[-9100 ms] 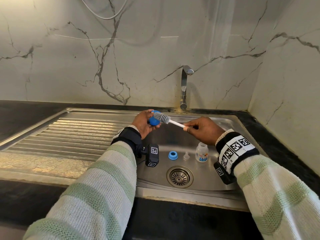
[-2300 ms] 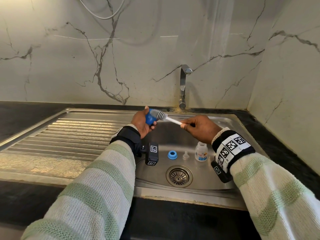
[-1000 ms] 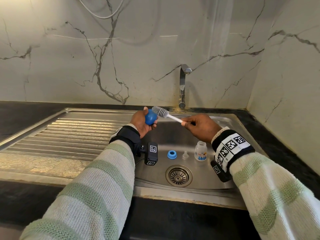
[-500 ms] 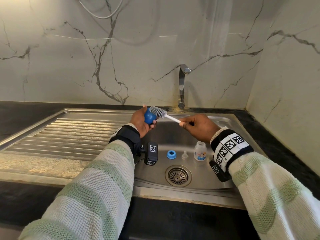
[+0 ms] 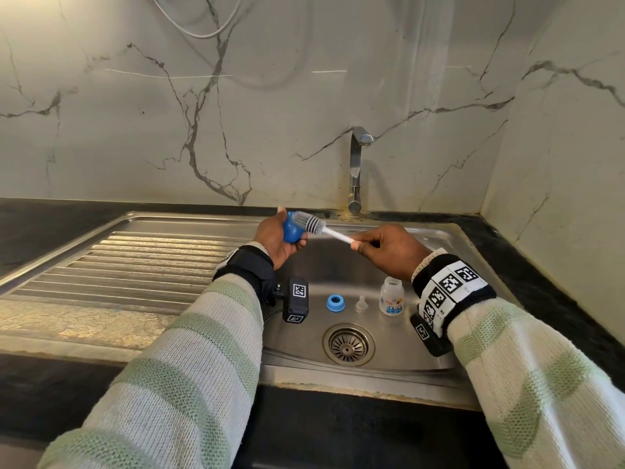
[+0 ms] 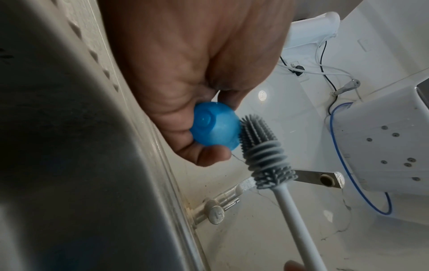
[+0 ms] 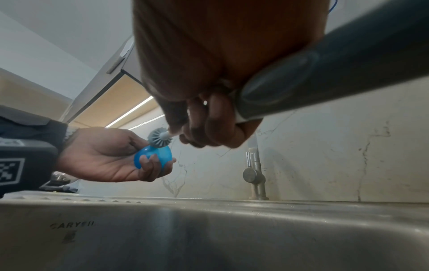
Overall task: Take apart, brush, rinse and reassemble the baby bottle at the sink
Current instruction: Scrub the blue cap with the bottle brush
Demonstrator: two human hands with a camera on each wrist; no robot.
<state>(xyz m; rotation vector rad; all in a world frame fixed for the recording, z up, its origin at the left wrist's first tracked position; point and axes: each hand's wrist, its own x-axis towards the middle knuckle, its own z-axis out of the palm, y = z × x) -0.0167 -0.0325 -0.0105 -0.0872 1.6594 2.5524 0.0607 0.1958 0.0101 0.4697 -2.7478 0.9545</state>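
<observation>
My left hand grips the blue domed bottle cap above the sink's back left; the cap shows again in the left wrist view. My right hand pinches the white handle of the bottle brush. Its grey ribbed head lies against the cap's side. On the sink floor stand the blue collar ring, the clear teat and the open bottle body, all in a row behind the drain.
The steel sink has a drain at the front and a ribbed drainboard to the left. A tap rises at the back, with no water running. Marble walls close the back and right.
The brush head has kept sliding back and forth over the cap, which has turned slightly in my left hand. The parts on the sink floor have stayed put.
</observation>
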